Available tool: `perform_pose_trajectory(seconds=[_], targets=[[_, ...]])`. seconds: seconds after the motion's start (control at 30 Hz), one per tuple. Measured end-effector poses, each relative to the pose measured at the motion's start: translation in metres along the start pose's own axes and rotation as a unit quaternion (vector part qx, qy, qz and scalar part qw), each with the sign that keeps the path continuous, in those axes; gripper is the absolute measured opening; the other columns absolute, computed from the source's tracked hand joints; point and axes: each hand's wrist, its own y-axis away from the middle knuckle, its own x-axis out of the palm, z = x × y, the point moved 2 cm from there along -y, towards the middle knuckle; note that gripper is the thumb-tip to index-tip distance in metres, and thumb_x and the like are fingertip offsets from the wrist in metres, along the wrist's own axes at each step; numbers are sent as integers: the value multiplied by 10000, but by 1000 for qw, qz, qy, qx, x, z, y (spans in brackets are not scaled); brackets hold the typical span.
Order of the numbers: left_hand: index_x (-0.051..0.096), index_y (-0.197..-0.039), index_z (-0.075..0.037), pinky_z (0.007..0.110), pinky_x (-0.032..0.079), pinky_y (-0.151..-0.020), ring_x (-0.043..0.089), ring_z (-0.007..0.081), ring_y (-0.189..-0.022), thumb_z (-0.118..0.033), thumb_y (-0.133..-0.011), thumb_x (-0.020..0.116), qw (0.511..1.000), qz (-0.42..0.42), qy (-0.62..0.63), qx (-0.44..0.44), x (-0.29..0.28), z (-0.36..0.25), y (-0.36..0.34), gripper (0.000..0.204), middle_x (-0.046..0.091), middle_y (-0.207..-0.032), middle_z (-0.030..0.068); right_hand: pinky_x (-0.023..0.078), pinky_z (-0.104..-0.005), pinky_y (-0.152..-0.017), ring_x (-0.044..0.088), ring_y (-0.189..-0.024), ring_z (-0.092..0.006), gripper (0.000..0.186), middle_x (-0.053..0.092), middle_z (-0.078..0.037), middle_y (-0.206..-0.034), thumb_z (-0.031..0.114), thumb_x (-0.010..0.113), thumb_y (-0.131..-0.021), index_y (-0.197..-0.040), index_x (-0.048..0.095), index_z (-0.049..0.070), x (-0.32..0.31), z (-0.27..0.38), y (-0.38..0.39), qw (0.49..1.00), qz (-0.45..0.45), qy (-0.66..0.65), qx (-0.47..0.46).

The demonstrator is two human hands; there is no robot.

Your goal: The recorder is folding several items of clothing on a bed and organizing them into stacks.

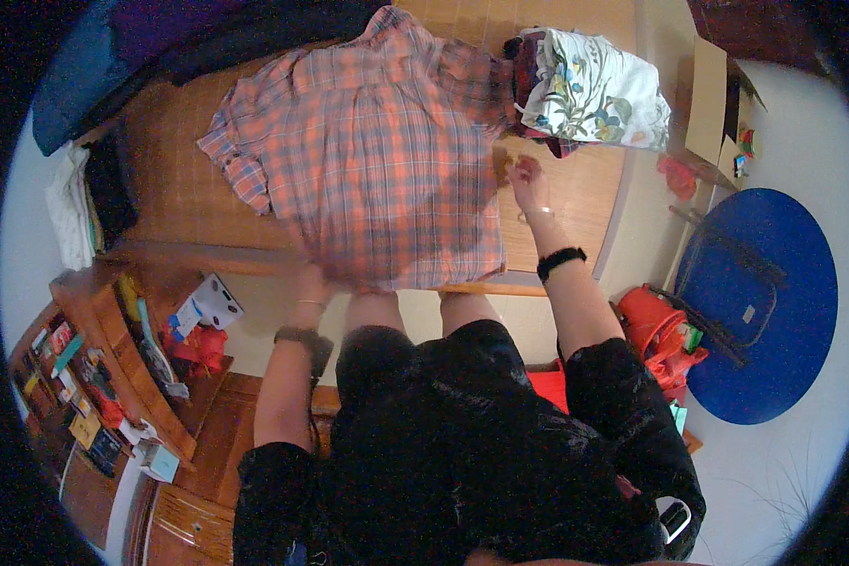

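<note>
White cloth: a folded stack (69, 212) up and to the far left of the left hand, at the outer edge of the wooden platform (174, 198).
Black cloth: a dark bundle (113, 189) just beside the white stack, on the side nearer the left hand.
Shelf: brown wooden shelf (134, 354) well to the left of the left hand and a little lower, crowded with small packets, boxes and papers.
White sheet: a pale sheet with dark oval spots (219, 300), left of the left hand, a red bag (203, 351) just below it.
Left hand: the person's left hand (313, 280) is at the shirt's lower left edge, blurred; how far its fingers are open, and whether they grip cloth, I cannot tell.
Shirt: orange and grey plaid shirt (377, 170) spread on the platform, mostly between the two hands and reaching well above them, its lower edge toward the person.
Right hand: the person's right hand (525, 172) is just beside the shirt's right edge, fingers loosely curled and partly open, no cloth visible in it.
Folded pile: clothes topped by a white flowered piece (594, 94), above and right of the right hand, near the shirt's collar side.
Orange bag: a plastic bag (651, 321) below and right of the right hand.
Cardboard box: open box (706, 108) well right of the right hand, beyond the pile.
Table: blue round folding table (783, 368) farthest right of the right hand, its legs showing.
</note>
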Motion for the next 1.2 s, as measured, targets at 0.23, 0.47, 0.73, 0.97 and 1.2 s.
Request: perform_pose_trajectory(seconds=[0.23, 0.47, 0.73, 0.97, 1.2], targets=[[564, -1042, -47, 408, 449, -737, 562, 319, -880, -255, -742, 604, 998, -41, -53, 2, -44, -61, -26, 367, 588, -958, 171, 460, -278, -572, 562, -681, -160, 256, 588, -44, -866, 127, 646, -763, -983, 553, 37, 58, -10, -80, 919, -143, -351, 109], [551, -975, -2, 398, 438, -729, 556, 333, -854, -239, -766, 610, 944, -175, 166, 227, -70, -154, -96, 322, 588, -909, 171, 381, -219, -459, 472, -534, -88, 70, 567, 6, -722, 75, 613, -783, -848, 589, 68, 64, -30, -73, 972, -31, -218, 83], [491, -1074, 36, 352, 435, -807, 564, 305, -929, -398, -660, 700, 879, -252, 293, 280, -69, -219, -218, 635, 576, -1011, 209, 459, -256, -685, 567, -807, -166, 174, 576, -81, -942, 69, 570, -811, -977, 607, 32, 45, 104, -38, 980, -62, -118, -148], [573, -867, 46, 273, 434, -444, 552, 130, -474, -148, -755, 606, 888, -12, 431, 160, -81, -236, -239, 227, 615, -686, 96, 444, -291, -746, 526, -914, -214, 313, 520, -111, -1023, 69, 621, -758, -1058, 539, 33, 29, 79, -36, 986, 60, 50, -147], [597, -890, -15, 233, 443, -534, 564, 92, -618, -198, -787, 612, 876, -83, 435, 188, -132, -241, -199, 211, 632, -754, 54, 456, -332, -642, 558, -746, -233, 366, 571, -140, -867, 117, 640, -733, -1065, 514, 30, 33, 33, 65, 983, 22, -166, 72]])
